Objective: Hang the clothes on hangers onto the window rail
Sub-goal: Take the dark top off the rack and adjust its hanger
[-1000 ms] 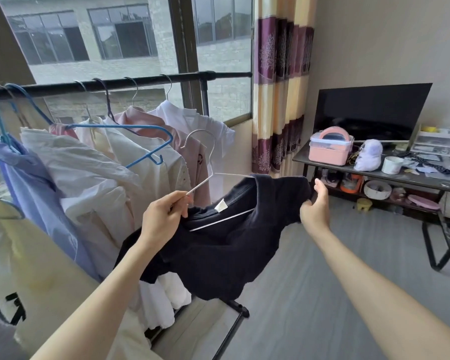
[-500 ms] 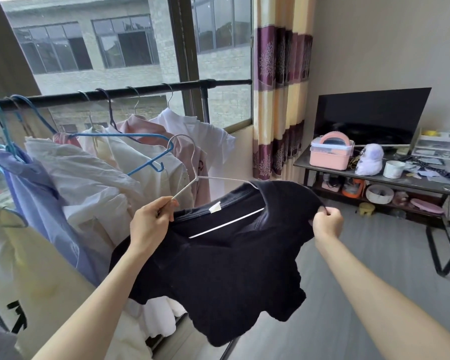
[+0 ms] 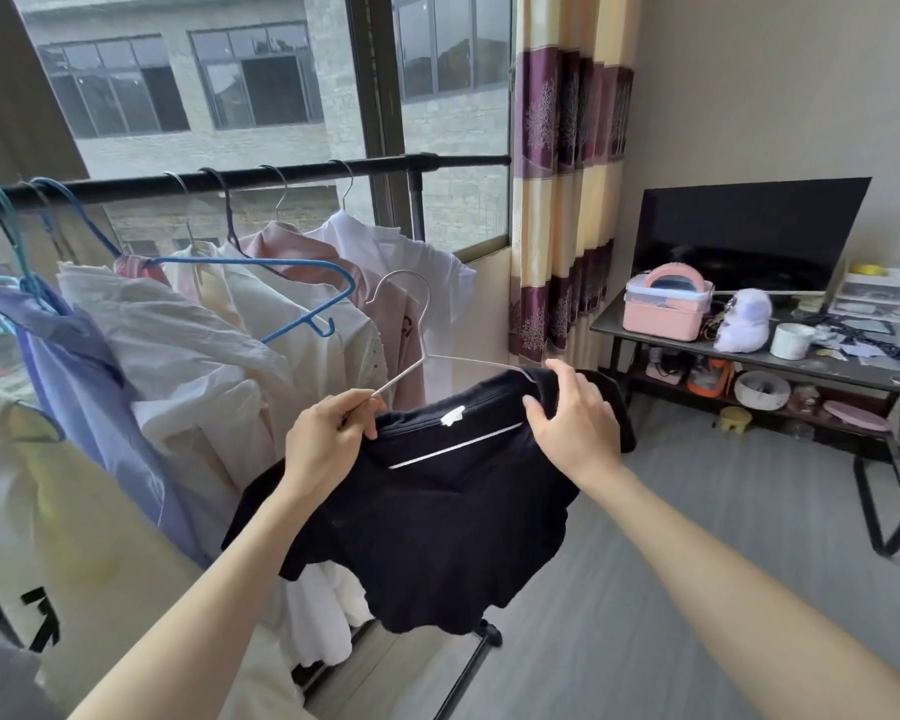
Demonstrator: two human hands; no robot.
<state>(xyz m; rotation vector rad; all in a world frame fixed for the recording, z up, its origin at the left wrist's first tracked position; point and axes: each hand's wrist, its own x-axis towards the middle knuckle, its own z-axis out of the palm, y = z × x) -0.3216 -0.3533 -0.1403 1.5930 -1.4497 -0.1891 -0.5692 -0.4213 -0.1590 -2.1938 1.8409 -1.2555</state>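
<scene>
1. Rail [image 3: 302, 175] lay above and ahead of both hands, its long axis running left to right across the window; the steel hook [image 3: 404, 298] of the wire hanger [image 3: 453, 446] stood below it and nearer the person.
2. The left hand [image 3: 328, 439] pinched the hanger's sloping left wire just below the hook, fingers curled round it.
3. The right hand [image 3: 572, 423] gripped the right shoulder of the black T-shirt [image 3: 427, 532], which was draped over the hanger, well below the rail.
4. The left hand was the nearer to the hook and judged the one to lift it.
5. Open room on the rail appeared right of the white shirt [image 3: 385, 262], between its hook and the upright post [image 3: 415, 205]; the rail left of that was crowded with hung garments.
6. The empty blue hanger [image 3: 261, 262] jutted toward the steel hook and could snag it on the way up.
</scene>
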